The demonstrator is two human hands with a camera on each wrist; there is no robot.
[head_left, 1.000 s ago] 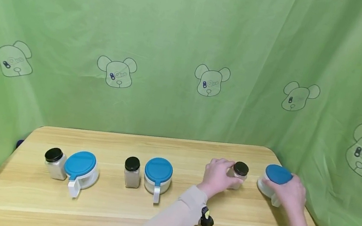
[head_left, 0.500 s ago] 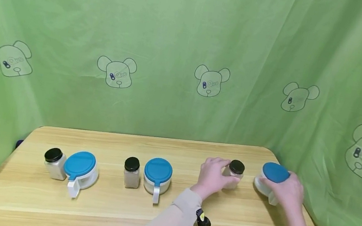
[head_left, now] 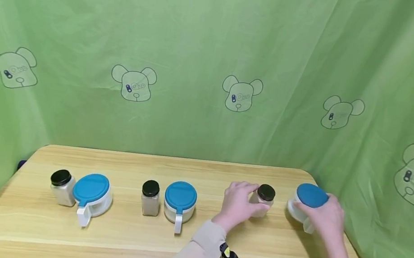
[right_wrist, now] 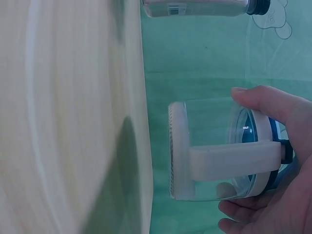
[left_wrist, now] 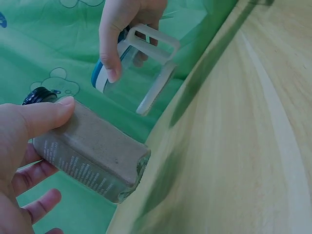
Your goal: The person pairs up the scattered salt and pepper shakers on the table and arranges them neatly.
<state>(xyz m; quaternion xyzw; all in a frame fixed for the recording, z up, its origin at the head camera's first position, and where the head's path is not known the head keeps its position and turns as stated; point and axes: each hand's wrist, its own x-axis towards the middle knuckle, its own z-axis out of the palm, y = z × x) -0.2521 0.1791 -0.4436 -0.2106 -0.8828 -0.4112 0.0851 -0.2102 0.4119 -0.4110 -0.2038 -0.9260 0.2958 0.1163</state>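
My left hand [head_left: 236,203] pinches a square glass spice jar [head_left: 265,192] with a black screw lid. In the left wrist view its grey-brown powder and printed white text show, and its base is off the table. To the right, my right hand [head_left: 327,216] grips a round clear glass seasoning pot [head_left: 312,195] near its blue lid. Its white handle [right_wrist: 236,161] and white base [right_wrist: 179,151] appear in the right wrist view, also raised above the tabletop. The two containers are apart.
On the wooden table [head_left: 120,251], a black-lidded jar [head_left: 151,199] and blue-lidded pot [head_left: 181,197] stand side by side mid-table. Another such jar [head_left: 63,189] and pot [head_left: 91,189] stand at the left. A green curtain [head_left: 192,44] encloses the back and sides.
Both hands have shifted a little to the left, carrying the spice jar and the seasoning pot with them. The containers at the middle and left have stayed put.
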